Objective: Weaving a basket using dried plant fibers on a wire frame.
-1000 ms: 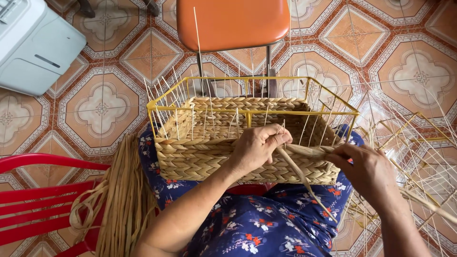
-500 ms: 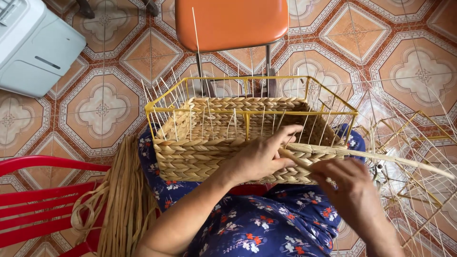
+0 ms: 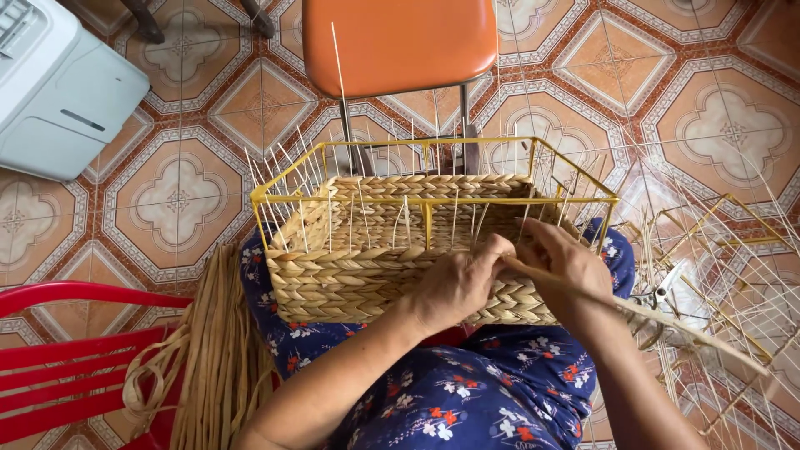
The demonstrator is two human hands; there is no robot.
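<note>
From my remote seat, left to right: a white appliance (image 3: 62, 87) sits at ten o'clock on the patterned tile floor (image 3: 179, 200), and a red chair (image 3: 58, 358) fills the eight o'clock corner. Just beside it, a bundle of loose straw (image 3: 212, 358) hangs down toward seven o'clock, touching the blue floral dress (image 3: 492, 400) spread over the lap at six o'clock.

At the centre, a half-woven basket (image 3: 350, 267) rests on that lap, its braided straw wall built around a yellow wire frame (image 3: 433, 200) with thin pale stakes (image 3: 360, 212) standing up from the weave. An orange chair (image 3: 400, 42) stands behind it at twelve o'clock.

The left hand (image 3: 454, 287) lies on the basket's near wall, fingers curled and pressed against the braid; I cannot tell whether it grips anything. The right hand (image 3: 562, 262), just beside and touching it at the near right corner, is closed around a straw strand (image 3: 667, 321) that runs out toward four o'clock.

At three o'clock, a second yellow wire frame (image 3: 733, 242) with bare stakes lies on the floor, with what look like scissors (image 3: 658, 292) near it.
</note>
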